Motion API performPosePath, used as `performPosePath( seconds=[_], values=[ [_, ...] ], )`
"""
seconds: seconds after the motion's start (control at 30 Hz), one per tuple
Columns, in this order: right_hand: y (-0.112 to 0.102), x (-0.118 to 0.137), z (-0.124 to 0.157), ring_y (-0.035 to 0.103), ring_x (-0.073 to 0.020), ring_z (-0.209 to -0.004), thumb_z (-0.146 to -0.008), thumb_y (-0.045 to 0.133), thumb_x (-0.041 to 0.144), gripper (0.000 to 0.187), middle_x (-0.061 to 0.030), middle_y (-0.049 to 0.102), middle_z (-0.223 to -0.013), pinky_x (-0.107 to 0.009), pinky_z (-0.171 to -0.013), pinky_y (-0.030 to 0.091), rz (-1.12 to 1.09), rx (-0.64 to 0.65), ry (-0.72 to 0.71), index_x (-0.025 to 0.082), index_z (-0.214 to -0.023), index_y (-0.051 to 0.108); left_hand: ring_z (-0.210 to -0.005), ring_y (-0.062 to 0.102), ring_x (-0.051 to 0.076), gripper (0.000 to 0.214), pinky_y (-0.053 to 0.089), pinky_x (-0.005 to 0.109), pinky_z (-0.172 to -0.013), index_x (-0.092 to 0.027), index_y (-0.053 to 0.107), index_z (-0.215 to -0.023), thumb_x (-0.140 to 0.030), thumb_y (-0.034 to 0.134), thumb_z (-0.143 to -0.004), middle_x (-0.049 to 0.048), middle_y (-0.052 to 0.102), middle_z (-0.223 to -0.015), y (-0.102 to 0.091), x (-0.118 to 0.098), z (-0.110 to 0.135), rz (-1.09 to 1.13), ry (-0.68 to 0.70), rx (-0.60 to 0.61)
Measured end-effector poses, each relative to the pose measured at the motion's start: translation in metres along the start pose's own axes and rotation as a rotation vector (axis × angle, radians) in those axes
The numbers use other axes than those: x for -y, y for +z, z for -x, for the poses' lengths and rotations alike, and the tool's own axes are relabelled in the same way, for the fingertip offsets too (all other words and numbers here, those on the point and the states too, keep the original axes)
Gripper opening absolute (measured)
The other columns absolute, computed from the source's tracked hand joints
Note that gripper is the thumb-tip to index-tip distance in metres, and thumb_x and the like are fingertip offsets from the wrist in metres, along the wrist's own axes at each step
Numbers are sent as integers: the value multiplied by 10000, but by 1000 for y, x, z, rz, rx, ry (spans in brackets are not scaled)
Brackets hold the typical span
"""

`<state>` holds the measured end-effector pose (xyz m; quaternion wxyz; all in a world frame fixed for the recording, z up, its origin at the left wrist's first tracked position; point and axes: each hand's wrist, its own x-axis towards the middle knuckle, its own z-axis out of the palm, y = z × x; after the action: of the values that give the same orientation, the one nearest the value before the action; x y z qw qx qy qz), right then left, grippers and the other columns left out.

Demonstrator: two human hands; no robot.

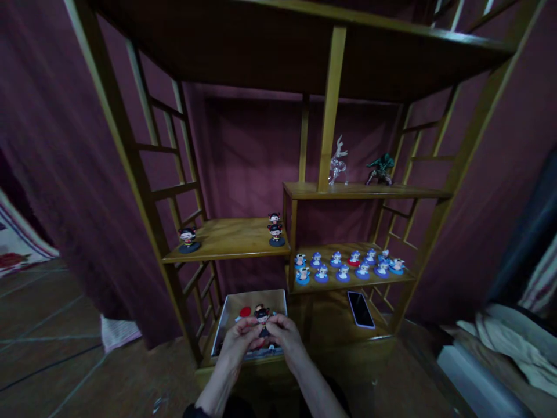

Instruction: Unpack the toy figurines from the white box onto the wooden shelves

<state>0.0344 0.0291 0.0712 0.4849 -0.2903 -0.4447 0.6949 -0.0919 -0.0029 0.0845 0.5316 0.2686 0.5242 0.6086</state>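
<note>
Both hands meet over an open box [229, 302] on the bottom shelf. Between them is a small black-haired figurine [261, 314] with two hair buns and a dark base. My left hand [243, 335] pinches it from the left, fingers closed. My right hand [282, 332] grips it from the right, also with closed fingers. Inside the box lie a red round piece [245, 312] and other small pieces, partly hidden by my hands. Similar figurines stand on the shelf above: one at the left end [188, 239], one at the right front [275, 234] and one behind it [274, 218].
Several blue, purple and red figurines [343, 273] stand in rows on the right shelf. Below them lies a phone [361, 309]. A clear deer figure [338, 165] and a dark green figure [381, 169] stand higher up. A wooden post [332, 110] rises beside the deer.
</note>
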Motion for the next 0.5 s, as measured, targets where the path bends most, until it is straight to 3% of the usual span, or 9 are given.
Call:
performPosePath(
  seconds=[0.2, 0.5],
  values=[
    [21, 43, 10, 561, -143, -653, -626, 690, 436, 298, -13, 597, -699, -279, -619, 473, 76, -6, -93, 161, -724, 628, -663, 648, 143, 341, 522, 229, -617, -134, 654, -770, -253, 810, -492, 63, 700, -787, 18, -48, 33, -10, 87, 88],
    [45, 86, 30, 579, -148, -714, -671, 642, 428, 304, -38, 623, -837, -287, -657, 493, 89, 49, -163, 162, -820, 627, -592, 614, 113, 331, 488, 198, -549, -114, 652, -789, -210, 797, -507, 59, 689, -746, 28, -91, 60, -43, 203, 101]
  ],
)
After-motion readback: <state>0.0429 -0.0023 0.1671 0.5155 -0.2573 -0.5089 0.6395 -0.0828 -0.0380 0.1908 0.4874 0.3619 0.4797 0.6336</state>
